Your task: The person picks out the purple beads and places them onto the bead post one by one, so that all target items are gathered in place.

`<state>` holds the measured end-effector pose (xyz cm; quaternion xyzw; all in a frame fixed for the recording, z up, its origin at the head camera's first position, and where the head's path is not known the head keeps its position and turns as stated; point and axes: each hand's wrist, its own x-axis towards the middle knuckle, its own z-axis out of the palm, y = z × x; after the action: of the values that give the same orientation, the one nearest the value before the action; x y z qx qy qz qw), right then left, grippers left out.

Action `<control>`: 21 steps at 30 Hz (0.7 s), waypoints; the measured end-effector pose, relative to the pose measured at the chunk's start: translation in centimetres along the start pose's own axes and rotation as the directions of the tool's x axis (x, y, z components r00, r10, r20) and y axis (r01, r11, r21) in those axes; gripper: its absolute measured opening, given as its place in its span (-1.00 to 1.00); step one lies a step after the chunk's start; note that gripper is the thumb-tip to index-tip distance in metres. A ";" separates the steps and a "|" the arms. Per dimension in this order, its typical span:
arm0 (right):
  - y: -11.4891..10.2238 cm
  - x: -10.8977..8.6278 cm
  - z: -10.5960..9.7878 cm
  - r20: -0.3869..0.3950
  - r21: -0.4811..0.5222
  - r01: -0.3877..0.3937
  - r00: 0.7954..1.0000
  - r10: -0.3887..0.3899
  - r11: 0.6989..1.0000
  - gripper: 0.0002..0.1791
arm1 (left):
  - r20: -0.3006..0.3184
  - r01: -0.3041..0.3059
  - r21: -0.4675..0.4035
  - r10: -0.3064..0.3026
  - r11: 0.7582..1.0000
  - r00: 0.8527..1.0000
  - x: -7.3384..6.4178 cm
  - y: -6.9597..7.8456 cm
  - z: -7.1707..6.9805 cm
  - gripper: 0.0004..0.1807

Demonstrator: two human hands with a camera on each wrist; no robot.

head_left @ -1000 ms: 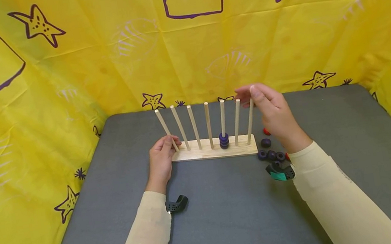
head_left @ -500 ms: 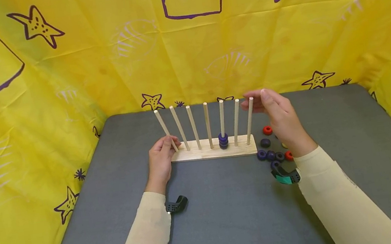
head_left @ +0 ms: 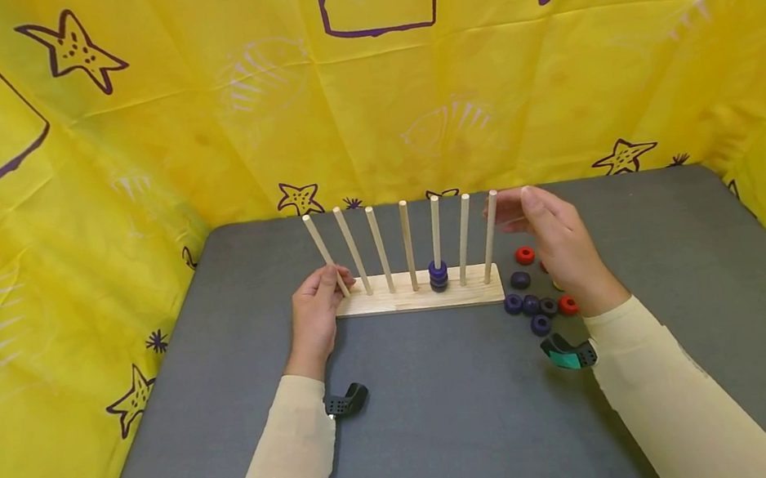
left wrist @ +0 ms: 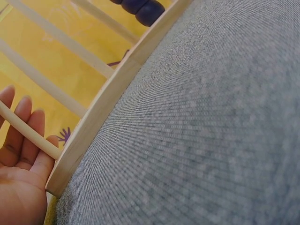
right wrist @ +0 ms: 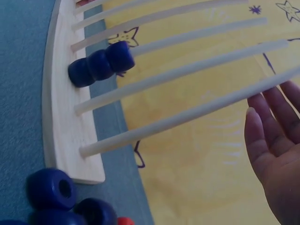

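Observation:
A pale wooden peg rack with a row of upright dowels stands on the table. Three dark blue beads are stacked low on the third dowel from the right. My left hand holds the leftmost dowel near its foot, thumb in front and fingers behind. Beside the upper part of the rightmost dowel is my right hand, its fingers extended behind the dowel and no bead in it. Loose dark blue beads and red beads lie right of the rack, some partly hidden by my right hand.
The grey table ends at a yellow curtain with starfish drawings, behind and at both sides. A dark wrist strap juts from the left sleeve, another strap with a green patch from the right.
My right hand has drawn back to the right and down from the tops of the right dowels, uncovering more loose beads. My left hand and the rack have stayed in place.

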<state>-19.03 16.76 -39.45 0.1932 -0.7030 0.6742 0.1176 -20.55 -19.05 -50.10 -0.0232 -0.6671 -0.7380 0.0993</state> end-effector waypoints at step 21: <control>2.8 -2.5 -1.7 0.020 -0.040 -0.081 0.996 0.081 0.996 -0.36 | -0.007 -0.013 -0.028 0.013 1.000 1.000 0.0 -0.1 0.1 -0.52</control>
<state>-18.12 18.77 -42.97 0.1694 -0.7245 0.6625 0.0863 -20.61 -18.97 -50.18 -0.0263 -0.6563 -0.7466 0.1061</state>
